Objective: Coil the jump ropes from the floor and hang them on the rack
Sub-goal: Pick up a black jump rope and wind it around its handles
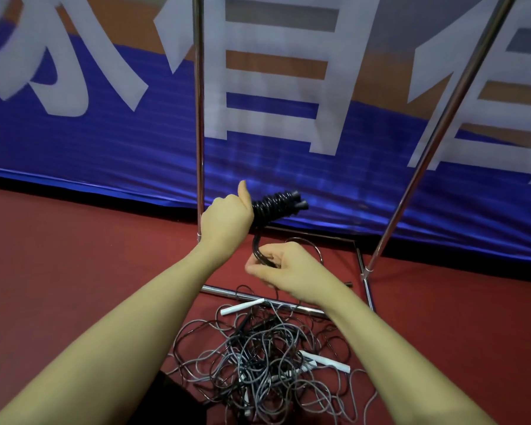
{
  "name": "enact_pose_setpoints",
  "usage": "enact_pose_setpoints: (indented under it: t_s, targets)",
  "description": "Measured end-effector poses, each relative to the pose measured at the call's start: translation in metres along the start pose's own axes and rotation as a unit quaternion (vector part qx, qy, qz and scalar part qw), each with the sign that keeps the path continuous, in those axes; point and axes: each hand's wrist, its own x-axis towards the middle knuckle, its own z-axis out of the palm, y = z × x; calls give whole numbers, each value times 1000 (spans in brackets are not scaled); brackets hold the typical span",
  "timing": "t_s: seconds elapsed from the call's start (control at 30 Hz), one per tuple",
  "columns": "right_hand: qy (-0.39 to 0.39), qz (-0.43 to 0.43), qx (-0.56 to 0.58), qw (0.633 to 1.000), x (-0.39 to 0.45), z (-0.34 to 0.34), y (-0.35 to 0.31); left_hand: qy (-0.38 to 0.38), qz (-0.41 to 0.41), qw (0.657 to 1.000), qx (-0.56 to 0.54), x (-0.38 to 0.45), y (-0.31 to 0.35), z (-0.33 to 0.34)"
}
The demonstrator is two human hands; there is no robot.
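My left hand (227,220) grips a black jump rope (278,204) by its two handles, with cord wound tightly around them and the thumb up. The free cord drops from the bundle into my right hand (284,268), which pinches a doubled loop of it just below. On the red floor beneath lies a tangled pile of jump ropes (264,354), grey and black cords with white handles (242,306) sticking out. The metal rack (199,118) stands right behind my hands, its two upright poles rising out of view.
The rack's base bars (365,280) lie on the floor around the pile's far side. A blue and orange banner (105,142) with large white characters hangs behind the rack. Red floor spreads to the left and right.
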Motion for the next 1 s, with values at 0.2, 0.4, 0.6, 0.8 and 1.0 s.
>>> enact_pose_setpoints:
  t_s: [0.2, 0.4, 0.6, 0.8, 1.0]
  targets:
    - [59, -52, -215, 973, -1, -14, 3, 12, 133, 972, 196, 3, -15, 18]
    - [164, -80, -289, 940, -6, -30, -1, -11, 319, 890, 325, 4, -25, 21]
    - [230, -39, -277, 932, -7, -44, 5, -90, 294, 905, 294, -3, -15, 9]
    - [205, -21, -147, 968, -6, -46, 17, -71, 343, 903, 250, -4, -16, 5]
    - [87, 22, -47, 995, -11, -49, 8, -67, 339, 927, 144, -6, -12, 1]
